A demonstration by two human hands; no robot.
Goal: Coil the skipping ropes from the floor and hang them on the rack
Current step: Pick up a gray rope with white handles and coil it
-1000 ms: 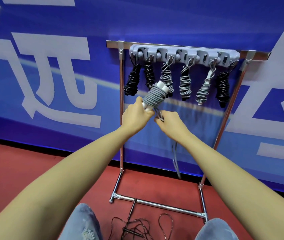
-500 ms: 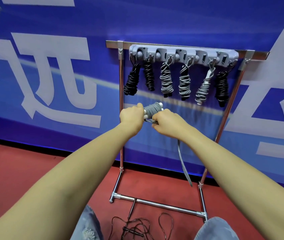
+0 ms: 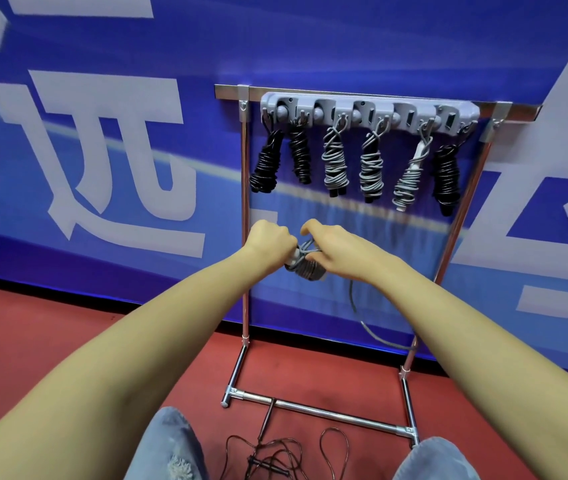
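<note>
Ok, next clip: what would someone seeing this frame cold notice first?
Two bare forearms reach to mid-frame, where the left hand and right hand grip a half-wound grey rope bundle, its loose tail hanging below. Just above, the metal rack carries six coiled ropes in a row, three black and three grey, against a blue banner with large white characters. At the bottom, on the red floor, a black rope lies uncoiled.

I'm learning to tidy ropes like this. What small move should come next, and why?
Probably wind the loose grey tail around the grey bundle. The left hand grips the bundle, the right hand works the cord, and the tail hangs unwrapped, so it isn't ready for the rack.
</note>
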